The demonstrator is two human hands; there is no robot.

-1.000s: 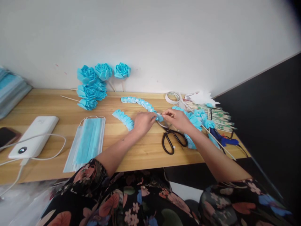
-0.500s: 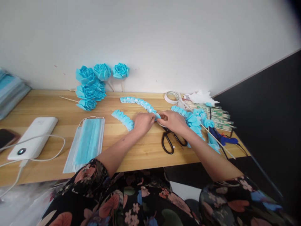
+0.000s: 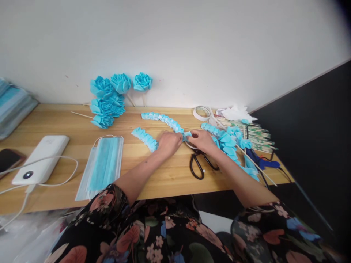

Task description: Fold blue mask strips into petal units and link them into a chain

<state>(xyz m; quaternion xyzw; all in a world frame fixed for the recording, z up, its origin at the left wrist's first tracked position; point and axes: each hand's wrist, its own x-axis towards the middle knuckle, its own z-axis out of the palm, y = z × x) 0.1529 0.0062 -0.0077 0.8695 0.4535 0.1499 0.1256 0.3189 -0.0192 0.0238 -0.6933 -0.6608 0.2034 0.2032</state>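
A pleated blue strip point(image 3: 167, 119) curves along the table, and its near end is pinched between my two hands. My left hand point(image 3: 170, 142) is closed on the strip from the left, fingertips partly hidden. From the right, my right hand point(image 3: 202, 141) grips the strip's end between thumb and fingers. A second, shorter pleated piece point(image 3: 145, 138) lies beside my left hand, partly covered by it. Black-handled scissors point(image 3: 196, 167) rest below my right hand, their blades hidden. To the right is a pile of blue folded pieces point(image 3: 229, 142).
Blue flowers on sticks point(image 3: 108, 96) lie and lean at the back left. Face masks point(image 3: 105, 164), a white power bank point(image 3: 44, 157) with a cable and a phone point(image 3: 9, 160) are left. A tape roll point(image 3: 201, 113), wrapped sticks point(image 3: 260, 135) and a blue tool point(image 3: 263, 162) are right.
My right hand has moved slightly to the right, its fingers now apart from my left hand, with a short piece of the strip showing between them. The view has shifted slightly.
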